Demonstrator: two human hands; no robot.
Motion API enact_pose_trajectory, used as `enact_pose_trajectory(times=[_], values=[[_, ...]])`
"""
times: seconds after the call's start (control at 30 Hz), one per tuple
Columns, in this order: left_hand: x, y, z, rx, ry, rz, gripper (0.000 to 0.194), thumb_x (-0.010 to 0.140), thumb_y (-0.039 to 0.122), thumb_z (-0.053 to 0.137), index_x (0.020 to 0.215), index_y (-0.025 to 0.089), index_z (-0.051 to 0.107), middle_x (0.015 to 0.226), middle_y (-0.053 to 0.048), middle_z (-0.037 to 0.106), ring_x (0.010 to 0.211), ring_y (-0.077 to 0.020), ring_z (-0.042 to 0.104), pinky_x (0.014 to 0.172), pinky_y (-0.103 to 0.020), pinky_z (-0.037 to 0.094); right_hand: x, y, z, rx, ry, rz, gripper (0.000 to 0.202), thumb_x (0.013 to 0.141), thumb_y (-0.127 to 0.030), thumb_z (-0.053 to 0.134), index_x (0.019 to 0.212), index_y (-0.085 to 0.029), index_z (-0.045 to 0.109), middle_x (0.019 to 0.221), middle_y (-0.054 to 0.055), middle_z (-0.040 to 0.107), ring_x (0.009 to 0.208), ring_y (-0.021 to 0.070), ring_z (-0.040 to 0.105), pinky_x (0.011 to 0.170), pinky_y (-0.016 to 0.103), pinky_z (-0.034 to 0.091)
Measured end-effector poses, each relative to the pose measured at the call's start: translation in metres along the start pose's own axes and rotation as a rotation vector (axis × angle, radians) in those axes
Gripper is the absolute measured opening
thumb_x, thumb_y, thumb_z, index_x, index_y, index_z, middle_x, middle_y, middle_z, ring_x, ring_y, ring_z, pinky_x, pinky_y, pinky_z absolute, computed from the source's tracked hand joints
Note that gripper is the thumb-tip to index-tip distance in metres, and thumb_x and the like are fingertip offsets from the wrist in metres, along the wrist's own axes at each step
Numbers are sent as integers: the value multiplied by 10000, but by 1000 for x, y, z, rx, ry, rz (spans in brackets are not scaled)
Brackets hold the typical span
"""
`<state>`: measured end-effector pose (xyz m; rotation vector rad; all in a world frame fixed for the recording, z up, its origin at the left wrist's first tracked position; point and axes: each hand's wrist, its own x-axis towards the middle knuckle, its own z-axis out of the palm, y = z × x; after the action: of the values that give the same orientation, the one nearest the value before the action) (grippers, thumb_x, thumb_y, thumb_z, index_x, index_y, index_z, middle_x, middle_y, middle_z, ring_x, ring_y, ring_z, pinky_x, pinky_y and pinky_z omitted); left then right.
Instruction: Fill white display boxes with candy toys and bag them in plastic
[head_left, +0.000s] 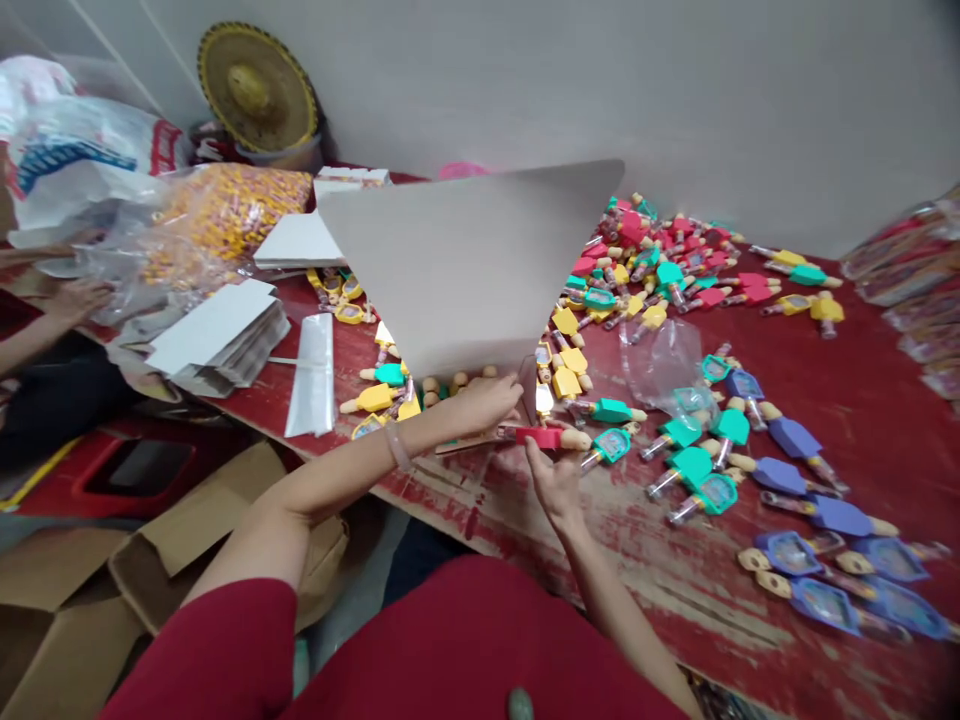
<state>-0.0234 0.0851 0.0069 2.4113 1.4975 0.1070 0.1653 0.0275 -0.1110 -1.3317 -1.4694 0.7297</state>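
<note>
I see the right hand pinching 1 red toy in front of the tall grey flap. The toy lies sideways, long from left to right, its tan knob pointing right. The left hand bends nearby; I can't tell if it grips. The flap probably stands up to make room.

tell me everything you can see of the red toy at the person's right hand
The red toy has a flat-looking, plastic-like red body, with a rounded tan knob at one end and a clear-looking tube at the other. It lies crosswise in view, knob to the right, below the big pale card flap. The right hand holds it from the near side; the left hand is close to the tube, but contact there is unclear. Finer details are blurred.
</note>
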Motion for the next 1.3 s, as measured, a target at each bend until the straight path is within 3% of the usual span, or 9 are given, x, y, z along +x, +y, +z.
enact_pose_trajectory(times=[0.07,0.23,0.43,0.63,0.87,1.0,1.07,1.2,1.3], values=[[-10,-3,-4,99,39,-1,203,988,234,546,1107,140,681,1269,-155,622,1172,-280,569,985,-383,446,7,2,9,-1,-3,-31,570,882,-602,657,1223,-169,513,1182,172,624,1063,290,660,959,478,570],[-13,-9,-4,143,44,57,199,981,213,558,1073,176,731,1127,-116,654,1160,-271,537,967,-369,464,37,3,22,-129,80,-247,575,887,-612,667,1239,-190,499,1230,174,607,1165,289,627,1032,506,538],[-21,-19,14,6,361,-11,254,978,267,602,1156,152,741,1334,-150,636,1279,-298,499,1093,-455,467,56,34,46,-195,165,-455,521,917,-626,640,1194,-203,516,1113,127,633,1105,275,646,994,512,563],[-32,-16,11,-59,330,0,262,994,235,539,1082,154,773,1422,-122,615,1319,-306,488,1130,-479,468,53,54,45,-161,138,-620,471,954,-492,664,1301,-241,468,1163,100,605,1083,267,641,934,499,585],[-36,-12,-4,-21,251,-64,273,994,240,532,1069,156,781,1353,-115,656,1244,-304,529,1092,-466,495,54,18,49,-226,9,-393,596,981,-381,630,1498,-241,367,1346,165,477,1317,367,489,1077,611,470],[-32,-6,-14,-60,277,-48,362,1011,305,548,1327,180,674,1324,-101,686,1229,-287,560,1082,-441,491,66,7,57,-184,-102,-298,635,939,-335,636,1514,-227,389,1426,185,447,1426,446,368,1185,733,286],[-19,0,-17,-53,269,-39,448,994,317,589,1424,192,595,1332,-112,685,1228,-293,577,1074,-443,489,74,0,60,-163,-177,-258,650,904,-252,627,1512,-195,403,1452,199,460,1441,444,366,1201,715,276],[17,9,-24,33,116,-85,345,1011,214,484,1308,144,646,1216,-159,724,1101,-295,668,968,-407,517,90,-4,36,-237,-309,-319,731,854,-207,687,1523,-171,393,1555,194,406,1471,334,387,1203,528,388],[33,6,-32,73,20,-81,321,1025,228,421,1230,138,651,1134,-159,747,1018,-289,705,880,-366,517,96,16,-29,-304,-201,-277,605,943,-290,624,1504,-176,428,1516,175,476,1448,271,432,1192,463,405]])
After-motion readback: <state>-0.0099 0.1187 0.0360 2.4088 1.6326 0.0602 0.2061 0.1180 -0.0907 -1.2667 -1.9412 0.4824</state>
